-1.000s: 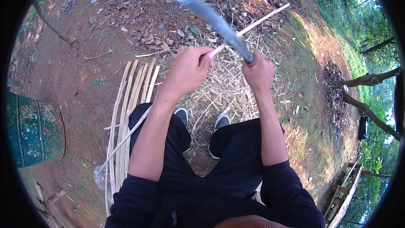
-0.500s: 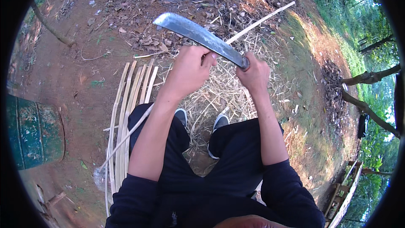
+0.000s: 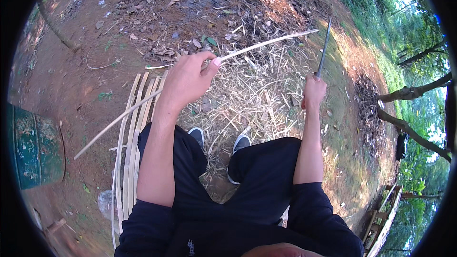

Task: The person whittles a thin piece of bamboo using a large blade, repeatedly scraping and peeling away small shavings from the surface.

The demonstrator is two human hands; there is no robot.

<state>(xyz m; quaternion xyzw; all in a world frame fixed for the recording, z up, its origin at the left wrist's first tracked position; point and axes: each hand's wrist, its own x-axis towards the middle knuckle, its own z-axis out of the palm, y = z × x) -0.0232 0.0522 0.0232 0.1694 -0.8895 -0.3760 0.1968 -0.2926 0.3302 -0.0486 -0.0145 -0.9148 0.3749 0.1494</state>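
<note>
My left hand [image 3: 190, 77] is closed around a long, thin, pale strip of split wood or bamboo [image 3: 266, 43], gripping it near its middle. One end of the strip points far right, and the other runs down to the left past my forearm. At the right, my right hand [image 3: 314, 91] grips the handle of a machete, its blade [image 3: 324, 47] upright and seen nearly edge-on. The blade stands apart from the strip's far end. The handle is mostly hidden in my fist.
Several pale strips [image 3: 129, 162] lie side by side left of my legs. Curled shavings [image 3: 252, 100] cover the ground around my shoes. A green metal drum [image 3: 38, 145] stands at the left; branches [image 3: 414, 131] jut in from the right.
The machete has swung off the strip to the right and turned edge-on. The strip has slid down-left and tilted flatter, with my left hand still holding it.
</note>
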